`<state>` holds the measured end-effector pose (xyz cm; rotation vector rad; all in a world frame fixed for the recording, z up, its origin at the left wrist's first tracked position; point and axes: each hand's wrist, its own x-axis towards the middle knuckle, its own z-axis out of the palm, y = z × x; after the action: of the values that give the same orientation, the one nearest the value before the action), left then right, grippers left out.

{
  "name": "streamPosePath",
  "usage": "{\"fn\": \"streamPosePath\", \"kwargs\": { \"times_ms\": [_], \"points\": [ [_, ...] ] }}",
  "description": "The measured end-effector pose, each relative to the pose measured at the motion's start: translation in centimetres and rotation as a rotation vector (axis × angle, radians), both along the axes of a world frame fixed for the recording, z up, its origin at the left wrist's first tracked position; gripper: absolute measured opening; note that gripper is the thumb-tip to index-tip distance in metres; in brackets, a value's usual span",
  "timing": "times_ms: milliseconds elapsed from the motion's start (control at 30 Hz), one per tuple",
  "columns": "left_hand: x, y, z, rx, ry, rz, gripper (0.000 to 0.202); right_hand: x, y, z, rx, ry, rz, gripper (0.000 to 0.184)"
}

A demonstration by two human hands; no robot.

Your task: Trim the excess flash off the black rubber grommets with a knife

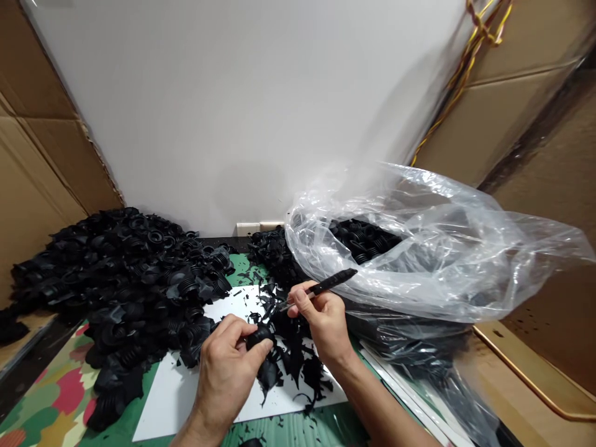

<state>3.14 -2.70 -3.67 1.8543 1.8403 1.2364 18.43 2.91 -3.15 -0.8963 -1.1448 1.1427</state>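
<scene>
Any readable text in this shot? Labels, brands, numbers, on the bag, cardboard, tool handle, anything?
None readable: no word, brand, number or sign can be made out on the black tool handle in the right hand, the black rubber bellows, the clear plastic bag or the cardboard. The white wall socket plate is too small to tell.

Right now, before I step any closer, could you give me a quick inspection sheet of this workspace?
Surface: white sheet on a green mat.
Job's things: black rubber bellows; black-handled tool, its metal tip near the bellows.
Clutter: black rubber scraps; heaped bellows pile; clear plastic bag holding more.
Hands: left hand grips the bellows; right hand grips the tool.
Cables: yellow-brown wires, upper right.
Surroundings: white wall; cardboard sheets.
</scene>
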Motion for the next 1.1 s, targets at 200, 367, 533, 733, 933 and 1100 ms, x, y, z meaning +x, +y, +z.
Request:
{"fn": "streamPosePath", "kwargs": {
  "times_ms": [200, 367, 533, 733, 933, 1100],
  "points": [
    [-0.1, 0.1, 0.0, 0.041, -0.014, -0.01, 0.01, 0.1, -0.5, 0.6, 0.023, 0.004, 0.131, 0.02],
    [0.0, 0.1, 0.4, 0.107, 0.045, 0.0, 0.011, -0.1, -1.6, 1.2, 0.166, -0.342, 0.25, 0.013],
    [0.0, -0.3, 1.0, 0.125, 0.105, -0.054, 0.012, -0.6, -2.5, 1.0, 0.399, -0.668, 0.237, 0.028],
    [-0.1, -0.3, 0.0, 0.164, 0.219, -0.046, 0.015, -1.6, -3.2, 0.1, 0.615, -1.039, 0.041, 0.017],
    [0.0, -0.4, -0.2, 0.169, 0.232, -0.047, 0.016, -2.4, -3.5, -0.5, 0.74, -1.182, -0.117, 0.015],
    [0.2, -0.6, 0.2, 0.181, 0.226, -0.051, 0.015, -3.1, -3.7, -0.7, 0.776, -1.124, -0.231, 0.019]
  ]
}}
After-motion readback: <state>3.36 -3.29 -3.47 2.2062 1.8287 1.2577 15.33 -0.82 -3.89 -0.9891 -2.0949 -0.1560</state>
